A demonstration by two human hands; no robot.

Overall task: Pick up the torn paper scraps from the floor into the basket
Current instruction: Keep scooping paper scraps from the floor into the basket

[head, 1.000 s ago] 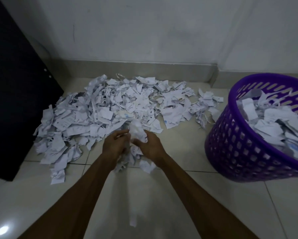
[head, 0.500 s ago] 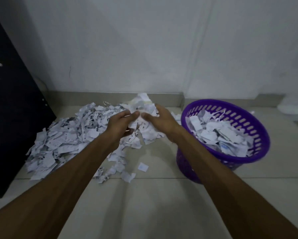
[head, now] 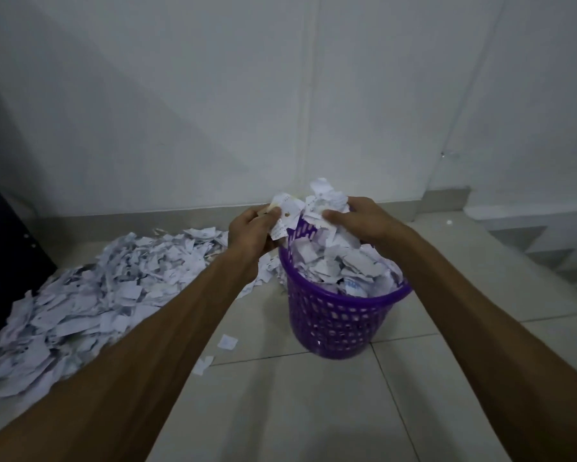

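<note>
A purple perforated basket (head: 334, 325) stands on the tiled floor, heaped with white paper scraps. Above its far rim I hold a bunch of torn paper scraps (head: 309, 205) between both hands. My left hand (head: 252, 233) grips the bunch from the left, at the basket's left edge. My right hand (head: 360, 220) clasps it from the right, over the basket's contents. A big pile of scraps (head: 90, 301) covers the floor to the left of the basket. A few stray scraps (head: 227, 342) lie near the basket's base.
A dark cabinet (head: 3, 261) stands at the far left beside the pile. The white wall and its skirting run behind pile and basket. A low white step (head: 544, 235) rises at the right. Bare tiles stretch in front of me.
Both hands lifted the bunch off the floor pile and carried it rightwards over the basket. My view swung right and closer to the basket.
</note>
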